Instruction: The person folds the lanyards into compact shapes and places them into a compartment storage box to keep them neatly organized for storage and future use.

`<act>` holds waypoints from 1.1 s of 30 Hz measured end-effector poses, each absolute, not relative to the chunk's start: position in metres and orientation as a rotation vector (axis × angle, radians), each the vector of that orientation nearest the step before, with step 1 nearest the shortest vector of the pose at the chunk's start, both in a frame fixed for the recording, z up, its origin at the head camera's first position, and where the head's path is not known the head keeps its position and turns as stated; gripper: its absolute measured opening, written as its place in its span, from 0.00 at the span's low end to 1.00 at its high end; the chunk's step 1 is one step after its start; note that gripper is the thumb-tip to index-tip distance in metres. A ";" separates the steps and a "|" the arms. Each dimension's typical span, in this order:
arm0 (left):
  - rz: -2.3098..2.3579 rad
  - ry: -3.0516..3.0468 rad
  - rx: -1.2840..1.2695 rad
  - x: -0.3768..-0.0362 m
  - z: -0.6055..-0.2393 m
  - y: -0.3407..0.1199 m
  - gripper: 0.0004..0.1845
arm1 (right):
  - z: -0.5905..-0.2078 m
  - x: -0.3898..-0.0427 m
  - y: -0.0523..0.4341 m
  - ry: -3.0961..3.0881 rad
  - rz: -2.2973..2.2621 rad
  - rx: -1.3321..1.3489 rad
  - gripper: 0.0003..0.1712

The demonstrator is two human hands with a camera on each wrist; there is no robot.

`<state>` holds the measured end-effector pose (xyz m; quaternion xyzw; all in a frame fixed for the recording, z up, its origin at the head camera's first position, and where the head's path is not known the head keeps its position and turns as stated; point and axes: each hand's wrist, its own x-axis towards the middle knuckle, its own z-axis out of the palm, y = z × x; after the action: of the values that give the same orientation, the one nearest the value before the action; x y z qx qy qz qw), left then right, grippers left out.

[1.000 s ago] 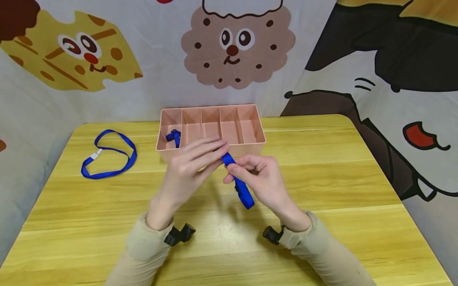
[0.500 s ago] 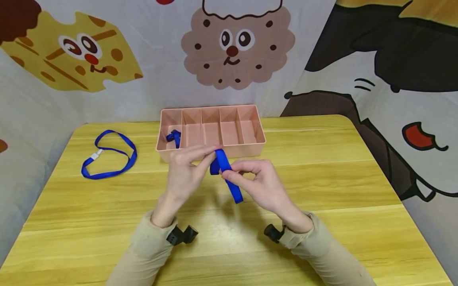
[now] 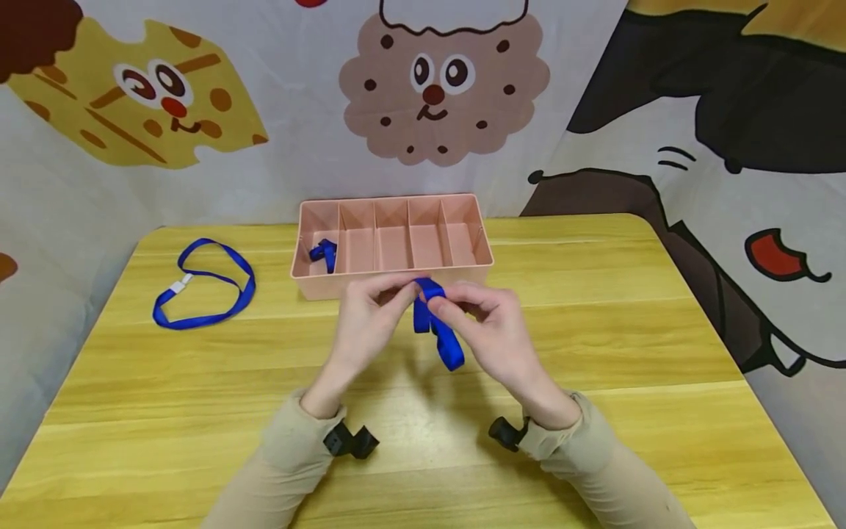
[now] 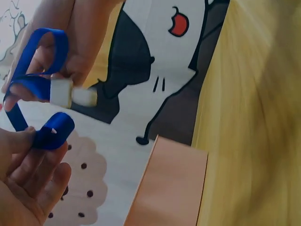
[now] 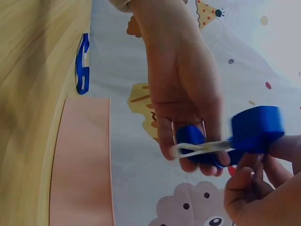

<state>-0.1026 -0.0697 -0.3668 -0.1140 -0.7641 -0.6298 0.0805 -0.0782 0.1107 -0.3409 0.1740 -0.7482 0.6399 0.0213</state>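
Observation:
Between both hands, above the table in front of the box, is a blue lanyard (image 3: 449, 347) with its strap gathered in folds. My left hand (image 3: 366, 316) pinches the strap between thumb and fingers, a loop hanging below. On the other side my right hand (image 3: 494, 330) pinches the same strap with thumb and index finger. The left wrist view shows the lanyard's white clip (image 4: 61, 93) dangling near the right hand's fingers, and a rolled strap loop (image 4: 56, 132) at the left fingertips. In the right wrist view the loop (image 5: 256, 129) rises over the right fingers.
Behind the hands stands a pink box (image 3: 396, 283) with several compartments. A folded blue lanyard (image 3: 325, 253) lies in its leftmost compartment. Another blue lanyard (image 3: 198, 321) with a white clip is spread in a loop at the table's left. A cartoon-printed cloth (image 3: 297, 162) hangs behind.
The left hand's fingers, stretched over the strap earlier, now curl and pinch it. Its wrist has moved slightly right, closer to the right hand. The strap has been folded between them.

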 end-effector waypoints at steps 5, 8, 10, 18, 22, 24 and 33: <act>-2.073 -2.233 -0.265 -0.098 -0.367 -0.059 0.09 | -0.344 -0.079 0.109 -2.161 2.023 0.422 0.08; -2.158 -2.233 -0.207 -0.095 -0.367 -0.052 0.10 | -0.345 -0.081 0.108 -2.088 2.010 0.381 0.08; -2.208 -2.225 -0.187 -0.093 -0.367 -0.049 0.11 | -0.345 -0.082 0.108 -2.054 2.003 0.366 0.08; -2.282 -2.207 -0.217 -0.087 -0.368 -0.042 0.11 | -0.347 -0.084 0.106 -1.979 2.001 0.343 0.07; -2.290 -2.193 -0.217 -0.086 -0.368 -0.040 0.12 | -0.349 -0.084 0.106 -1.965 1.991 0.318 0.07; -2.304 -2.192 -0.226 -0.085 -0.367 -0.039 0.12 | -0.349 -0.084 0.106 -1.959 1.983 0.297 0.07; -2.314 -2.223 -0.324 -0.079 -0.364 -0.037 0.17 | -0.353 -0.088 0.106 -1.875 1.942 0.282 0.09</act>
<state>-0.0795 -0.0374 -0.3643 -0.1004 -0.6886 -0.7169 -0.0419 -0.0877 0.1062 -0.3531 0.1015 -0.6751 0.6992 0.2124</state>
